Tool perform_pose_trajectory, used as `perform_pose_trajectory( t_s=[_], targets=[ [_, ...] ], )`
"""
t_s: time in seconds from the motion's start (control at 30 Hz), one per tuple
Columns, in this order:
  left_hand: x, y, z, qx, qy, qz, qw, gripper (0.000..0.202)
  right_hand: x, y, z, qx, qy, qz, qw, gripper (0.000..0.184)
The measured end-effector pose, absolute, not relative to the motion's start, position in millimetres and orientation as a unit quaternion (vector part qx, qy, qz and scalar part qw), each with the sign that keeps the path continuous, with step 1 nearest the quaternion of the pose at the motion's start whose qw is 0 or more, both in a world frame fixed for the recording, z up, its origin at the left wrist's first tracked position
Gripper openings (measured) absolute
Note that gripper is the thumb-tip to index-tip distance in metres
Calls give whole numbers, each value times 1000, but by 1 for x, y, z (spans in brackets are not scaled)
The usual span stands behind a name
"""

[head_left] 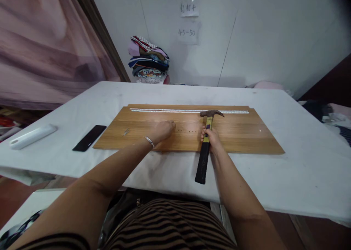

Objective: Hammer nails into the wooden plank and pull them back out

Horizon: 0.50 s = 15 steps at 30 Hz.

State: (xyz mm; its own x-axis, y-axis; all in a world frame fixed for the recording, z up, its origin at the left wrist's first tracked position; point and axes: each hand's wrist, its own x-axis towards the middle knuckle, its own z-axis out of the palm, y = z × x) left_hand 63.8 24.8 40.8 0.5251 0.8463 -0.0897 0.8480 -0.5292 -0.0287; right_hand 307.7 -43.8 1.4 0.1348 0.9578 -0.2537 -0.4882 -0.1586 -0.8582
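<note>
My right hand (213, 138) is wrapped round the handle of a claw hammer (203, 158), just below its rusty head. The hammer has a yellow and black handle and is held over a wooden board (238, 133). Fingers pinched together, my left hand (163, 130) rests at the middle of the board; whatever is between the fingertips is too small to make out. Right beside those fingertips, a short row of small dark nail heads or holes (189, 131) runs toward the hammer. A little pile of nails (126, 131) lies on the board's left part.
Two white measuring strips (175, 111) run along the board's far edge. Left of the board, a black flat object (90, 138) and a white elongated object (33, 136) lie on the white-covered table (307, 162). Folded clothes (149, 59) are stacked against the wall behind.
</note>
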Motion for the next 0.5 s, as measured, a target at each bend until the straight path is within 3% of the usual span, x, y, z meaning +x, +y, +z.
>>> perform_pose_trajectory(
  t_s=[0.5],
  targets=[
    [70,26,36,888,456,-55,-12,31,312,-38,-9,-443,-279,608,597,38]
  ],
)
